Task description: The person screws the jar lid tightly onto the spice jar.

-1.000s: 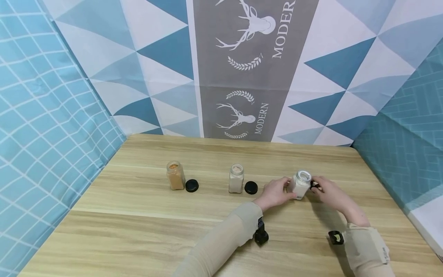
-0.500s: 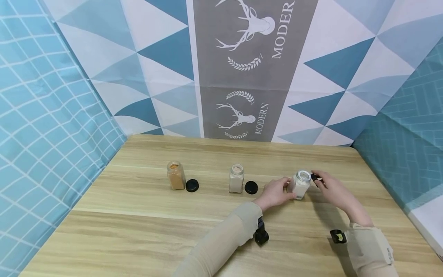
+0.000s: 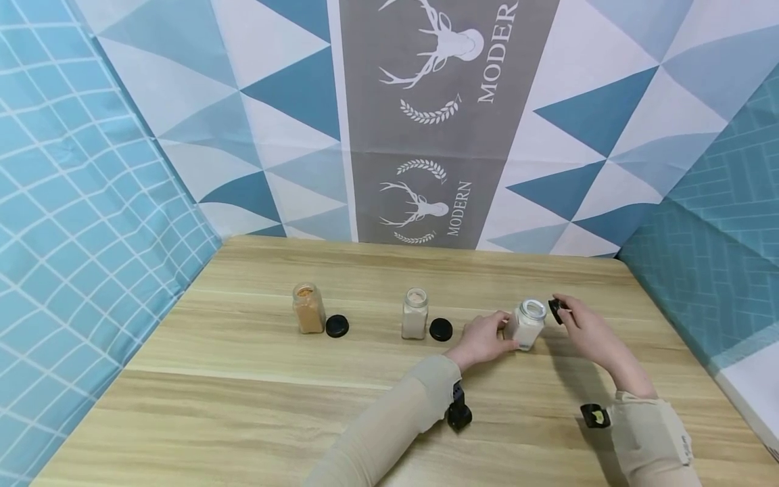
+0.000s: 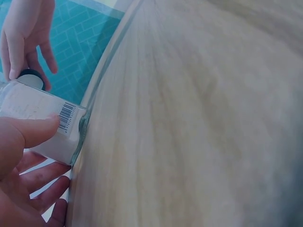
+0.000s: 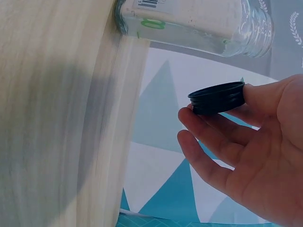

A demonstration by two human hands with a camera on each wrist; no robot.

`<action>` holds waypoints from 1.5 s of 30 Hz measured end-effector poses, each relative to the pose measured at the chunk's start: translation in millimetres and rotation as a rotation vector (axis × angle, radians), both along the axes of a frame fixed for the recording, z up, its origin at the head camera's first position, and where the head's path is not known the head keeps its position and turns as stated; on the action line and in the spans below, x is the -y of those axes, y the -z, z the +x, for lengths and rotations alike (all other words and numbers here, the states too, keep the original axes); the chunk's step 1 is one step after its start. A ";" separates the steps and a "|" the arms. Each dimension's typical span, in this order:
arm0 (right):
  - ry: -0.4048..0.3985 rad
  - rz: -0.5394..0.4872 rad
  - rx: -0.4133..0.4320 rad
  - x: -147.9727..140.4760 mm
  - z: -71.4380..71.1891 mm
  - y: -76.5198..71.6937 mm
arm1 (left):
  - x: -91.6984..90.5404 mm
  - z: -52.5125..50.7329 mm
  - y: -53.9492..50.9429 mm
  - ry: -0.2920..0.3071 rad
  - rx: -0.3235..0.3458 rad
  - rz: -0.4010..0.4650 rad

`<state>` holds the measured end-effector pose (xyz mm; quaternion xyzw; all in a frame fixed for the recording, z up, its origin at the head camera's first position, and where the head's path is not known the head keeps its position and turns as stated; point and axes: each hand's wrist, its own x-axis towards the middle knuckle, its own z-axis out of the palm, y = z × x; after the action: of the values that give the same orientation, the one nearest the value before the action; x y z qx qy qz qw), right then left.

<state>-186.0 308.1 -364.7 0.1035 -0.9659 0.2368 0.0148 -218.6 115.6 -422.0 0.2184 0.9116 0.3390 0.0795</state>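
Note:
A square glass jar of white powder, its mouth uncovered, stands at the right of the wooden table. My left hand grips it from the left side; in the left wrist view the thumb lies across it beside a barcode label. Just right of the jar, my right hand holds a round black lid above the table. The right wrist view shows that lid pinched by thumb and fingers, apart from the jar's threaded neck.
Farther left stand two more uncovered jars, one with pale powder and one with orange-brown powder. Each has a black lid lying at its right, one lid near my left hand, the other lid farther off. A patterned cloth backdrop rises behind the table.
My right hand has lifted the black lid and drawn it slightly right, away from the jar's side, tilting it. The left hand and the jar have stayed in place.

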 end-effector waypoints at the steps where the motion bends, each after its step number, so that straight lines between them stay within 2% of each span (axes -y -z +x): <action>1: 0.003 -0.002 -0.002 -0.3 -0.1 -0.3 | -0.2 -0.4 0.6 0.000 0.001 0.001; 9: 0.017 -0.009 -0.022 -2.8 -0.2 -3.0 | -1.1 -3.8 4.7 -0.011 0.029 0.023; 15: 0.017 -0.038 -0.035 -4.5 0.4 -2.1 | 0.0 -5.6 6.4 0.007 0.036 0.040; 28: 0.014 -0.111 -0.093 -3.4 1.2 -3.2 | -0.1 -7.1 5.9 -0.001 0.075 0.130; 35: 0.002 -0.154 -0.111 -1.5 2.5 -3.9 | -0.8 -7.0 6.5 -0.005 0.073 0.130; 45: -0.007 -0.182 -0.190 1.1 2.7 -3.5 | -1.0 -6.3 8.3 0.011 0.050 0.101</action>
<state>-183.3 307.0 -361.1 0.1270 -0.9343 0.3129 0.1145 -224.8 116.6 -430.3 0.2188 0.8898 0.3896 0.0929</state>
